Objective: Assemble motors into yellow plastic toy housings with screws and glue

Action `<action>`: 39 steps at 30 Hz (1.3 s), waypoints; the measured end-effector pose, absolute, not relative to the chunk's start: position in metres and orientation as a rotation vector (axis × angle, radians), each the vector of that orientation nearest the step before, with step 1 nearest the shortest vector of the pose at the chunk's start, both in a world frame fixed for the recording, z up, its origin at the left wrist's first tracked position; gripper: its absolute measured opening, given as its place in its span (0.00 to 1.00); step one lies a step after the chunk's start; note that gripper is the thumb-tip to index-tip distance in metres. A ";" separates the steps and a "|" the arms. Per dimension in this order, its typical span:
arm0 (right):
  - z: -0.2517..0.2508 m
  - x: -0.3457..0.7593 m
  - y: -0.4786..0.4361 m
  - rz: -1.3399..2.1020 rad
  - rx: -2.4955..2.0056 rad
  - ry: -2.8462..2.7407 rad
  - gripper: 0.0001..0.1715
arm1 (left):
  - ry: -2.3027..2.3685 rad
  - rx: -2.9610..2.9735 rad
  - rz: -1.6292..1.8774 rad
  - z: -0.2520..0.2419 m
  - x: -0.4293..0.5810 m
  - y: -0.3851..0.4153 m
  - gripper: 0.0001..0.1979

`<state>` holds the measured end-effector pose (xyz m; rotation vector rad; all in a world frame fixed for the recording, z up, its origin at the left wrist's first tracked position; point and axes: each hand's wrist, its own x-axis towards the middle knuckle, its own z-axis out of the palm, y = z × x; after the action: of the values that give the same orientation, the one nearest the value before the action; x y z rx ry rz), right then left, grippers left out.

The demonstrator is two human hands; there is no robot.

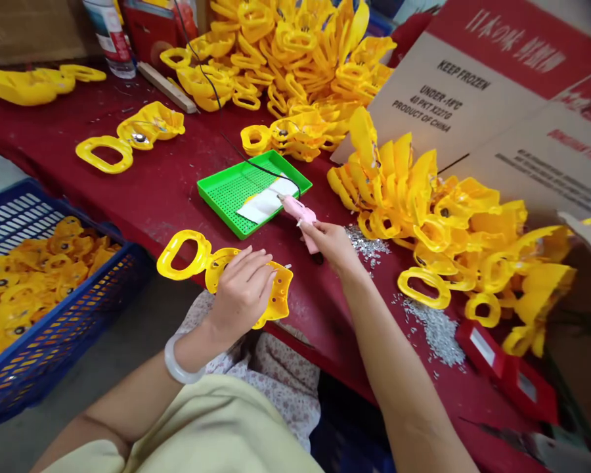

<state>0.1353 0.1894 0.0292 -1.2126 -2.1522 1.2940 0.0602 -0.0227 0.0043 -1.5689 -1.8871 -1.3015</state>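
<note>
My right hand is wrapped round the handle of a pink glue gun with a metal tip. The tip points left, above a folded white paper in a green perforated tray. At the table's front edge, my left hand is closed over a yellow plastic shell with a ring-shaped end to the left. The hand covers the shell's middle, and my left thumb is hidden. Another yellow shell, with a round metal part inside, lies beyond the tray to the left.
Yellow shells are heaped at the back, with more stacked at right before a carton. Small silvery pieces lie scattered nearby. A blue crate of shells stands left. The black cord crosses the table.
</note>
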 end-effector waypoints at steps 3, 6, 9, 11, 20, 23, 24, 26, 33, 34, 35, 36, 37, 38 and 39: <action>0.029 0.137 0.189 1.395 -1.240 -2.103 0.32 | -1.906 -1.476 -1.311 0.003 0.049 -0.025 0.04; 0.038 0.152 0.180 1.576 -1.189 -1.883 0.27 | -1.929 -1.396 -1.289 0.003 0.039 -0.025 0.04; 0.054 0.172 0.163 1.862 -1.042 -1.721 0.24 | -1.946 -1.361 -1.251 0.003 0.029 -0.022 0.04; 0.063 0.186 0.152 2.010 -0.966 -1.722 0.21 | -1.962 -1.344 -1.234 0.002 0.025 -0.020 0.05; 0.052 0.213 0.121 2.006 -1.004 -2.115 0.19 | -1.999 -1.287 -1.259 0.001 0.021 -0.013 0.07; 0.047 0.212 0.119 1.978 -0.995 -2.186 0.18 | -2.012 -1.299 -1.253 0.001 0.021 -0.013 0.07; 0.046 0.212 0.118 1.961 -1.001 -2.195 0.18 | -2.020 -1.299 -1.249 0.001 0.021 -0.013 0.07; 0.046 0.210 0.118 1.922 -1.028 -2.220 0.19 | -2.027 -1.297 -1.243 0.001 0.021 -0.013 0.07; 0.043 0.206 0.118 1.877 -1.065 -2.281 0.19 | -2.016 -1.300 -1.258 0.000 0.021 -0.013 0.06; 0.042 0.206 0.118 1.875 -1.062 -2.289 0.19 | -2.022 -1.301 -1.259 0.001 0.021 -0.014 0.06; 0.041 0.206 0.119 1.871 -1.059 -2.295 0.18 | -2.030 -1.302 -1.258 0.001 0.021 -0.014 0.06; 0.041 0.207 0.119 1.866 -1.056 -2.301 0.18 | -2.037 -1.304 -1.255 0.001 0.021 -0.014 0.06; 0.041 0.207 0.119 1.857 -1.057 -2.305 0.17 | -2.041 -1.303 -1.254 0.001 0.022 -0.014 0.06; 0.041 0.207 0.119 1.846 -1.060 -2.312 0.17 | -2.042 -1.303 -1.254 0.001 0.022 -0.014 0.06; 0.041 0.207 0.119 1.830 -1.066 -2.321 0.17 | -2.041 -1.303 -1.255 0.001 0.022 -0.014 0.06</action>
<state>0.2070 0.1185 0.0414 -1.0663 -2.3215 1.8301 0.0215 -0.0140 0.0015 -1.3027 -2.0407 -1.2551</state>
